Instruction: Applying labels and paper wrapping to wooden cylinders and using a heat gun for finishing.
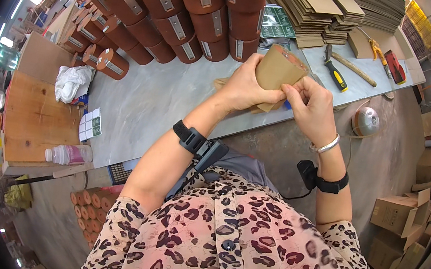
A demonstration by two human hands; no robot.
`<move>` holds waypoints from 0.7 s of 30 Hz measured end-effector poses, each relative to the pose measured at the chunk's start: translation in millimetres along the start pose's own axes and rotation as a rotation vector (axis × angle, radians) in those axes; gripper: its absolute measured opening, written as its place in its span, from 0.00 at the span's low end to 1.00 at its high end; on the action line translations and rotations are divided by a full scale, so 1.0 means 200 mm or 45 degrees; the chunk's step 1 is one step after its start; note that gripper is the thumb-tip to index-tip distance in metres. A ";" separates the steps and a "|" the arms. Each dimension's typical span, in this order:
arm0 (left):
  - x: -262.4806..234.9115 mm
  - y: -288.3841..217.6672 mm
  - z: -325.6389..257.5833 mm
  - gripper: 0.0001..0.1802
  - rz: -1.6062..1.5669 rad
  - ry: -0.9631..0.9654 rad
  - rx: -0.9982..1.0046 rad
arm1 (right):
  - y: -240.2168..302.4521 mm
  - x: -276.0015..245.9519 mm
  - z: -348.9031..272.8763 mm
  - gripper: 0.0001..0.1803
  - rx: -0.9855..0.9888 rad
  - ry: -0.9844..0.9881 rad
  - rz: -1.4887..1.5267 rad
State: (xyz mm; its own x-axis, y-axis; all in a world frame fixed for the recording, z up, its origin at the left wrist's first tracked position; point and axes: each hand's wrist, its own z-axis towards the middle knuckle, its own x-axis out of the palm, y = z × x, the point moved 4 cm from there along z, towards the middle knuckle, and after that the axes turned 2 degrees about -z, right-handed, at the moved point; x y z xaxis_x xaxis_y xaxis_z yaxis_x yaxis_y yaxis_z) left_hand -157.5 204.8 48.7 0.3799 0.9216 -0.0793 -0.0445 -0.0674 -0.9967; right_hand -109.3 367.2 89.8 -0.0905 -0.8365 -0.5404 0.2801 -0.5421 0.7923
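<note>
Above the table's front edge I hold a cylinder wrapped in brown paper (277,76), tilted, with a reddish-brown end showing at its top right. My left hand (244,87) is wrapped round its left side, thumb along the lower front. At the lower right edge of the wrapping, my right hand (315,105) pinches with thumb and fingertips. More brown paper (220,83) shows beneath the hands, partly hidden. Behind them rise stacked reddish-brown cylinders (180,9) with metal strips on their sides.
On the grey table (144,101), a hammer (358,71), a black-and-yellow-handled tool (336,77) and a red tool (394,68) lie right. Flat cardboard (303,8) is piled behind. A white bag (72,83) and bottle (70,154) sit left; cartons (395,213) stand on the floor.
</note>
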 end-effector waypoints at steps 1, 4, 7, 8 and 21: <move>-0.01 0.01 0.00 0.45 0.033 -0.004 -0.015 | -0.01 0.01 0.00 0.11 0.032 0.018 -0.036; -0.01 -0.01 -0.06 0.45 -0.109 0.037 -0.096 | -0.02 0.03 -0.01 0.16 0.130 0.022 0.013; -0.02 -0.03 -0.15 0.47 -0.435 0.095 -0.065 | 0.02 0.01 -0.03 0.21 0.212 -0.118 -0.310; -0.03 -0.03 -0.18 0.47 -0.433 0.086 -0.059 | 0.01 0.01 -0.04 0.21 0.201 -0.114 -0.308; -0.25 -0.05 -0.59 0.53 -0.643 -0.085 0.144 | 0.32 0.29 -0.15 0.50 -0.339 0.238 0.559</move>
State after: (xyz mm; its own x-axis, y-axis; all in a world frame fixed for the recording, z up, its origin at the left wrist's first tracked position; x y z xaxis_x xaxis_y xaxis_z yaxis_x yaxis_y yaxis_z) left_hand -66.4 114.5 61.1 0.3201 0.8514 0.4156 0.0280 0.4300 -0.9024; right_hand -68.5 286.1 101.8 0.2542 -0.9381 -0.2355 0.4880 -0.0858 0.8686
